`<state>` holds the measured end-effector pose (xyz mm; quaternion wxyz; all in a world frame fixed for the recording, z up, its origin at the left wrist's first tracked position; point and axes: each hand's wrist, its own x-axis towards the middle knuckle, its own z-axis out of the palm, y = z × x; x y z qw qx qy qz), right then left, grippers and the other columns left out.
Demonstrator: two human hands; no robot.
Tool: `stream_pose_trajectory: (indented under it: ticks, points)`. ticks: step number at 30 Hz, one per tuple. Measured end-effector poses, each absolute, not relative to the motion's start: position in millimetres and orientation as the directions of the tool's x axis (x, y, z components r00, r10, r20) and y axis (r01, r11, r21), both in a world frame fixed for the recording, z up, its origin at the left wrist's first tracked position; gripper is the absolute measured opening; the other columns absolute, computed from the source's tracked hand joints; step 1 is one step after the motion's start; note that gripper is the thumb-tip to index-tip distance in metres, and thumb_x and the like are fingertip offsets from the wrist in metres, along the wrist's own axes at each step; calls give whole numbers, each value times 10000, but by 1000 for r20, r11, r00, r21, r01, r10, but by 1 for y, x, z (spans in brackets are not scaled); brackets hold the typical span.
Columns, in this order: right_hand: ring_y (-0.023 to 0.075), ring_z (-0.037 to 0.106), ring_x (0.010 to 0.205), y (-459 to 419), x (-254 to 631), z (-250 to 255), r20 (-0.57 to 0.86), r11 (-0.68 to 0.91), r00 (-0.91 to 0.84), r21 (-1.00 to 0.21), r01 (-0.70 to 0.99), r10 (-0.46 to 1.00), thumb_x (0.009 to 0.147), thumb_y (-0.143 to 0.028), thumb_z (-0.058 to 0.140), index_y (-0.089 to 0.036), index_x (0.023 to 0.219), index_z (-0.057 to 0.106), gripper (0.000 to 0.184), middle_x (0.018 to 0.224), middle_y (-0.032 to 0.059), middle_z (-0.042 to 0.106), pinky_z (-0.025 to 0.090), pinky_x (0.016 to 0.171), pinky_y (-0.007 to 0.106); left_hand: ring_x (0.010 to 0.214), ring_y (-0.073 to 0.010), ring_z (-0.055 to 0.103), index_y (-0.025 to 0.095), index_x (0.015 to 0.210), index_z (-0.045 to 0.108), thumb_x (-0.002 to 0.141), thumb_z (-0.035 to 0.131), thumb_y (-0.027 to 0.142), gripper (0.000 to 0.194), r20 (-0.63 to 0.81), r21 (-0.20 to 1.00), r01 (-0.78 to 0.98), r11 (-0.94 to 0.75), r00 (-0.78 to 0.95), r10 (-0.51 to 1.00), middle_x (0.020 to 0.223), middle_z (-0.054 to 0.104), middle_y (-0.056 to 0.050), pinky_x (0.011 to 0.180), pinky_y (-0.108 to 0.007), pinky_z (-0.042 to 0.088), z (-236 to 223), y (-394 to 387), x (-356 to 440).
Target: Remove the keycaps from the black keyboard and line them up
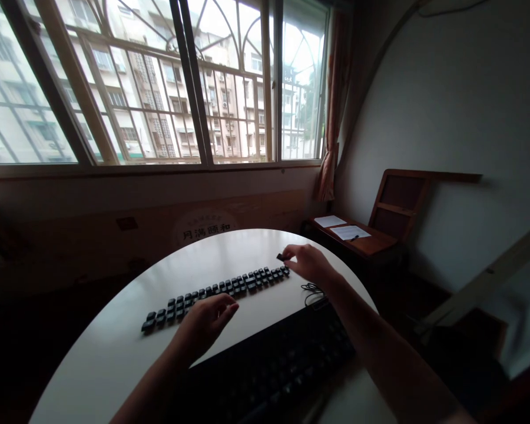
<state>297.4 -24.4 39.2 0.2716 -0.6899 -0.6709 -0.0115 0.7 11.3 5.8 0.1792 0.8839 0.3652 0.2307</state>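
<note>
My right hand (307, 262) reaches over the far right of the round white table and pinches a small black keycap (280, 257) between thumb and fingertips. Just below it ends a long band of black keycaps (216, 290), set out in rows across the table. My left hand (209, 318) hovers at the near side of these rows, its fingers curled and the thumb close to the index finger. Whether anything sits between them I cannot make out. A black keyboard (274, 359) lies nearest to me, dim and partly covered by my right forearm.
A coiled black cable (312, 290) lies beside the keyboard, next to my right forearm. The round white table (97, 347) has a curved edge. Beyond it on the right, a wooden chair (380, 238) carries papers (350, 232) and a pen. Barred windows (229, 118) line the far wall.
</note>
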Motion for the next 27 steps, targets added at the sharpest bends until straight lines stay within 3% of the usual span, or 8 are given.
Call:
stream_pose_trajectory:
  ticks: [4,9,27]
  points:
    - [182,687,860,-1,328,29,260,-137,238,-355,925,936,805,-235,680,-220,925,749,139,934,34,761,448,689,232,584,-143,529,180,827,700,914,470,533,431,178,416,554,-721,728,662,633,609,-9,558,-226,362,4,11,2]
    - [178,679,844,12,333,-7,157,-252,321,-349,903,934,788,-249,688,-222,939,756,168,944,41,758,425,647,230,578,-135,520,185,833,701,911,496,486,373,107,419,539,-731,770,629,650,613,-11,552,-220,353,5,8,1]
    - [197,682,900,22,329,-32,103,-275,316,-294,915,943,775,-291,690,-251,952,750,191,972,36,751,431,674,245,583,-129,539,194,822,703,912,524,457,330,105,461,501,-732,789,606,681,645,-17,539,-206,369,8,6,-1]
